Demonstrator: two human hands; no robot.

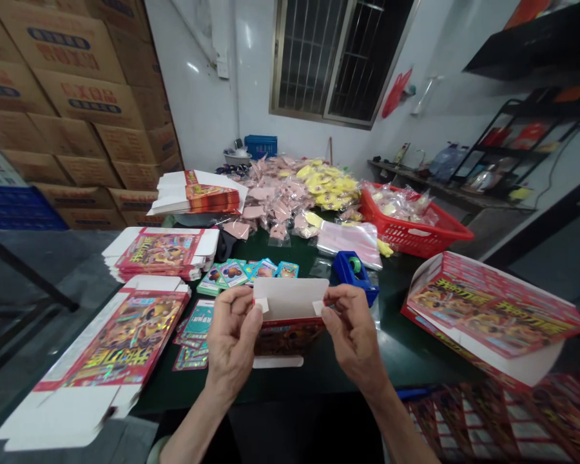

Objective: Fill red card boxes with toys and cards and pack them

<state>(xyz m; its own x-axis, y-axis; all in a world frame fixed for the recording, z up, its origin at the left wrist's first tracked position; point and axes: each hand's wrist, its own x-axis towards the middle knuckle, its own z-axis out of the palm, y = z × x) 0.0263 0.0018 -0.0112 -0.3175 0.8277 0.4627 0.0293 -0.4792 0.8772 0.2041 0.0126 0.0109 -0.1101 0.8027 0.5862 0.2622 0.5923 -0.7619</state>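
Both hands hold a small printed carton [290, 336] over the front of the dark green table. Its white top flap [290, 296] stands up, and small white side tabs show at both ends. My left hand [232, 338] pinches the left end, thumb on the tab. My right hand [352, 332] pinches the right end the same way. What lies inside the carton is hidden. Just beyond the carton lie several picture cards [234, 274]. A blue tape dispenser [355, 274] with green tape sits behind my right hand. More cards [197, 328] lie beside my left hand.
Stacks of flat printed cartons [125, 332] lie at the left. A large printed carton [493, 309] rests at the right. Pink and yellow bagged items [283, 193] are heaped at the back, beside a red basket [415, 225]. Clear plastic bags [345, 240] lie before the heap.
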